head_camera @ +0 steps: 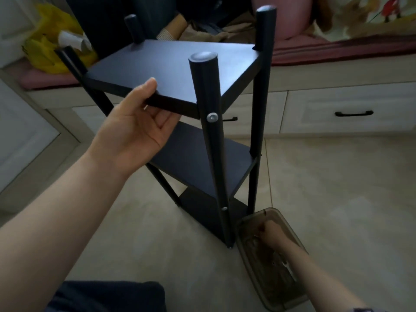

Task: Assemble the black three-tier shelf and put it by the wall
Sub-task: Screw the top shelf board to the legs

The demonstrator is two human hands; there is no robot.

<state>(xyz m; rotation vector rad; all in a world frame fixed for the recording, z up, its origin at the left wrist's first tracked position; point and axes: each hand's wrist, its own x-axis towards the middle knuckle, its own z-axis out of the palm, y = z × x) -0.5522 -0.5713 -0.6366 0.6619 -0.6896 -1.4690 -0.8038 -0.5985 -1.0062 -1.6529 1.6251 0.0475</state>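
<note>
The black three-tier shelf [175, 70] stands on the tiled floor in front of me, tilted slightly, with its round posts sticking up above the top board. A silver screw head [212, 117] shows on the nearest post [208, 104]. My left hand [139, 122] grips the front edge of the top board, thumb on top and fingers underneath. My right hand [273, 235] reaches down into a brown translucent plastic box [252, 269] on the floor beside the shelf's foot. Its fingertips are hidden inside the box, so I cannot tell what they hold.
A low cream cabinet with black drawer handles [353, 113] runs along the back, topped by a dark red cushion [337, 48]. A yellow bag [51, 37] and pink pillow [283, 16] lie on it. A white door frame [33, 131] stands at left.
</note>
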